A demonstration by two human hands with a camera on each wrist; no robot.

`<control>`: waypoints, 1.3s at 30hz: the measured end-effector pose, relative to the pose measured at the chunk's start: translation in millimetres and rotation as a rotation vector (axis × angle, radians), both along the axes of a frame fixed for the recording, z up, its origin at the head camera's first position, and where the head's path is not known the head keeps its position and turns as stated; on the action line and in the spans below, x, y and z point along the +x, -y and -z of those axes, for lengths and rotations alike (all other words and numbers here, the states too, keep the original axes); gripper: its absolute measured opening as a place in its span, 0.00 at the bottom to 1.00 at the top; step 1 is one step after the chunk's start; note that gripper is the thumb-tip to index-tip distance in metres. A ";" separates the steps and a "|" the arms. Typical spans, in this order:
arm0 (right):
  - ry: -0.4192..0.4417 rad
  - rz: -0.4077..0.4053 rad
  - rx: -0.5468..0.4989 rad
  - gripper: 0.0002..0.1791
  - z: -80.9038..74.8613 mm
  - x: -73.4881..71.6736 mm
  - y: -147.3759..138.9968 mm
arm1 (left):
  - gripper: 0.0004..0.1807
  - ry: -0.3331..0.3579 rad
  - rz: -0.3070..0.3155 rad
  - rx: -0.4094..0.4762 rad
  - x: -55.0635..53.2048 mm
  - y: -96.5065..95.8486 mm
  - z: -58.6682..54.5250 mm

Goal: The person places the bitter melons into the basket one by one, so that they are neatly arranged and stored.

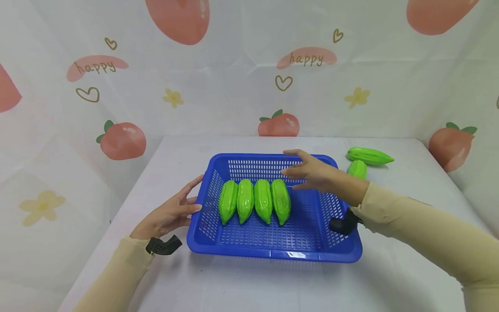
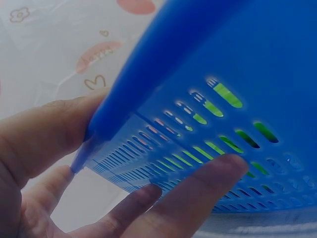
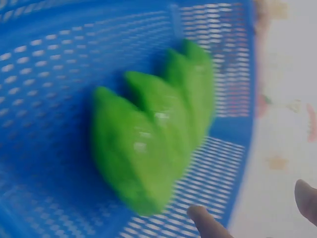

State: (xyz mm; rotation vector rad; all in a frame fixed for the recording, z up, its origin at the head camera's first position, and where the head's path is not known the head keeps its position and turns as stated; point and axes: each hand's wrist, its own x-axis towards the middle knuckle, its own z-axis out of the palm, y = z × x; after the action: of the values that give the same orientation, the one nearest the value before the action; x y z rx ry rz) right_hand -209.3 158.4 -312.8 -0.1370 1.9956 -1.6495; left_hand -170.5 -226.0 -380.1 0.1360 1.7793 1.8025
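Note:
A blue perforated plastic basket (image 1: 273, 255) stands on the white table. My left hand (image 1: 171, 212) holds its left rim, with the fingers against the outer wall, as the left wrist view shows close up. Several glossy green ridged fruits (image 1: 263, 201), tapered to a point, lie side by side in the basket's left and middle part. My right hand (image 1: 315, 173) hovers over the back right of the basket, fingers spread and nothing in them. In the right wrist view, the row of green fruits (image 3: 138, 148) appears beyond its fingertips (image 3: 203, 220).
On the table behind the basket's right corner lie two more green ridged fruits, one sideways (image 1: 370, 156) and one partly hidden by my right forearm (image 1: 357, 170). A white backdrop (image 1: 226, 99) printed with peaches, hearts and flowers stands behind the table.

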 end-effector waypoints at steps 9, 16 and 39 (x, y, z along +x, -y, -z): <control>-0.152 0.051 -0.096 0.34 -40.9 4.6 -21.6 | 0.49 0.000 -0.005 -0.003 0.5 0.6 -0.3; -0.276 0.117 -0.115 0.26 -59.0 3.9 -47.5 | 0.49 -0.001 -0.009 -0.005 0.9 0.7 -0.7; -0.666 0.403 -0.494 0.23 -29.8 -5.2 -115.6 | 0.49 0.004 -0.019 -0.008 1.5 -1.2 -1.6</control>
State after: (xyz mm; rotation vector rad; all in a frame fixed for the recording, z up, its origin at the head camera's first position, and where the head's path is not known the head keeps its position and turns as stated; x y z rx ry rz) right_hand -214.5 274.0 -283.0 -0.5578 2.1044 -2.6059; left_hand -169.0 -224.8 -378.5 0.1131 1.7905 1.8080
